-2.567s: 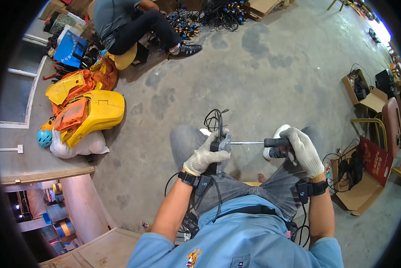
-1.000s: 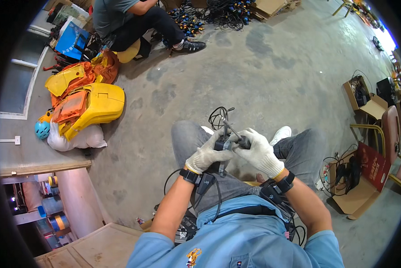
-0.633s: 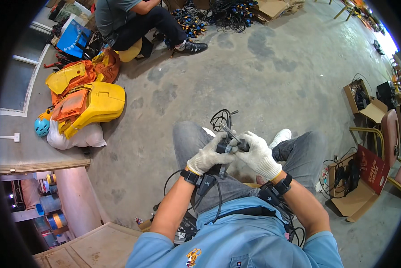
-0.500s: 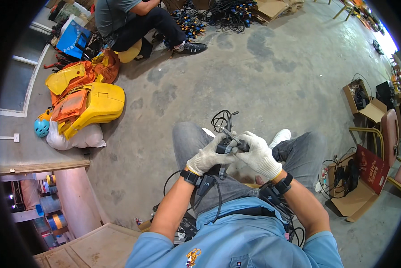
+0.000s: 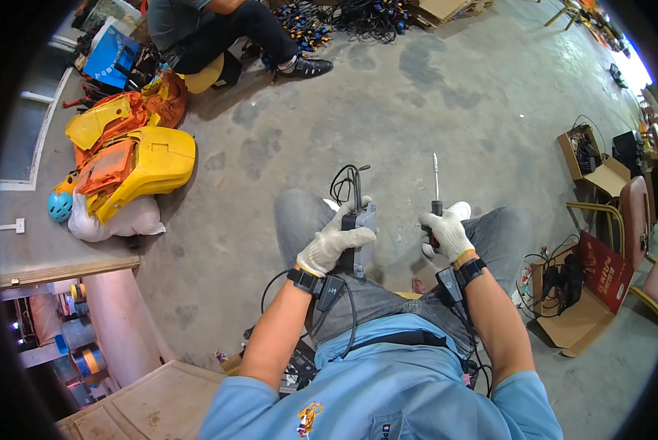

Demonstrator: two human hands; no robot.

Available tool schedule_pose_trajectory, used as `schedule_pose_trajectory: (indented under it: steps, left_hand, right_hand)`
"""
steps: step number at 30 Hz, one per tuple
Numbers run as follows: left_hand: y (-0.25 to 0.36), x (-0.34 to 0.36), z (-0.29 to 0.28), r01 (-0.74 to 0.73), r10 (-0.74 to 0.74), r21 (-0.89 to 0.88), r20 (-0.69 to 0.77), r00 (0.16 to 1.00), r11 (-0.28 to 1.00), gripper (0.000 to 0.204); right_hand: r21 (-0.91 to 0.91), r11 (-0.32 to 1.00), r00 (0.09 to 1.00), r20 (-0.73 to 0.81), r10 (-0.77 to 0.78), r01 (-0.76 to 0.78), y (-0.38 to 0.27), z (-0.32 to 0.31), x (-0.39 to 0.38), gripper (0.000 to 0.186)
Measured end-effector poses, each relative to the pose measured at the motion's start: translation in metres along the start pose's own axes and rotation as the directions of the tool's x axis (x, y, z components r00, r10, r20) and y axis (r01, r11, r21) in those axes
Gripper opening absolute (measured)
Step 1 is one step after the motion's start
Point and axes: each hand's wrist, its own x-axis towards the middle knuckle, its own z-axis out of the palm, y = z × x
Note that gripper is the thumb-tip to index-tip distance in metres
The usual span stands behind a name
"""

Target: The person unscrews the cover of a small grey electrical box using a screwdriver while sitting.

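Observation:
My left hand (image 5: 332, 246), in a white knitted glove, is closed around a black and grey box-shaped device (image 5: 366, 229) above my left thigh. A looped black cable (image 5: 347, 180) sticks out from the far end of the device. Off to the right, my gloved right hand (image 5: 448, 233) grips a screwdriver (image 5: 437, 208) by its dark handle. Its bare metal shaft points away from me, and the tip touches nothing. The two hands are apart, with the floor showing between them.
Yellow and orange plastic shells (image 5: 153, 161) are piled at the left. Someone in dark trousers (image 5: 252, 33) sits at the far left beside heaped cables (image 5: 373, 18). Open cardboard boxes (image 5: 575, 315) with black cables and a brown chair (image 5: 632, 220) stand to the right.
My hands were together at the device, with the screwdriver lying across it. Now my right hand has drawn away to the right, and the screwdriver points straight ahead. The left still holds the device.

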Motion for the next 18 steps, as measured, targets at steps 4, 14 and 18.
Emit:
schedule_pose_trajectory:
  steps: [4,14,18]
  left_hand:
    - [0.003,0.000,0.002,0.012,-0.011,0.042,-0.028,1.000,0.999,0.078]
    - [0.005,-0.001,0.002,0.007,-0.007,-0.007,-0.058,0.998,1.000,0.081]
    - [0.003,0.002,0.001,-0.005,0.005,0.001,-0.044,0.999,1.000,0.085]
  right_hand:
    - [0.047,0.999,1.000,-0.006,-0.017,0.017,0.010,-0.008,0.012,0.015]
    - [-0.080,0.988,0.988,-0.071,-0.135,0.129,0.018,-0.014,0.025,0.019]
    - [0.037,0.993,0.988,-0.106,-0.111,0.116,0.016,-0.017,0.024,0.014]
